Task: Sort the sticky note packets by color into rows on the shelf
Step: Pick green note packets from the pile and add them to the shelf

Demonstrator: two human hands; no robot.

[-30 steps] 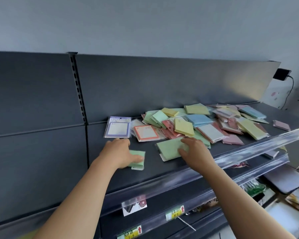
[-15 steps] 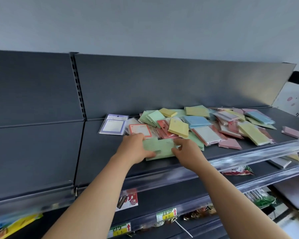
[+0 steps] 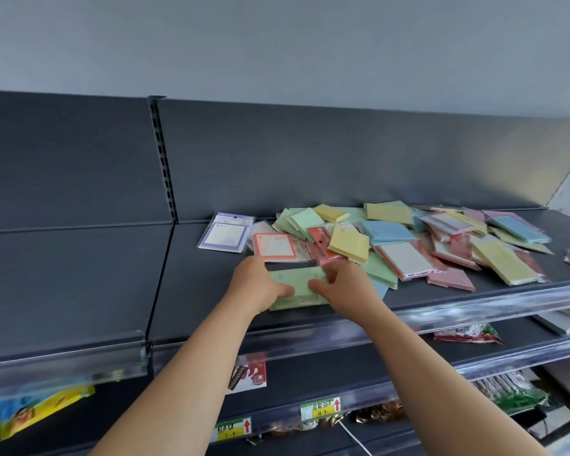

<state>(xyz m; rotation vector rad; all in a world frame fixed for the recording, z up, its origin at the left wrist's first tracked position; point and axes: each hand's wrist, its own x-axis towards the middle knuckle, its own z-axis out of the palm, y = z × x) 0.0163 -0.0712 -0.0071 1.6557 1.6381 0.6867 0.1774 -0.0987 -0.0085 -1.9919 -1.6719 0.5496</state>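
The left hand (image 3: pixel 256 286) and right hand (image 3: pixel 344 287) are each gripping one end of what look like two stacked green packets (image 3: pixel 297 282), lying at the shelf (image 3: pixel 204 291) front. One purple packet (image 3: pixel 226 233) and one orange packet (image 3: pixel 274 246) are lying just behind, beside the mixed pile (image 3: pixel 408 245).

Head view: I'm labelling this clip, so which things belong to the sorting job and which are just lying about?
Job: green packets held by left hand and right hand; mixed pile of packets; purple-bordered packet; shelf.
Lying about: snack bags on the lower shelves; yellow price tags.
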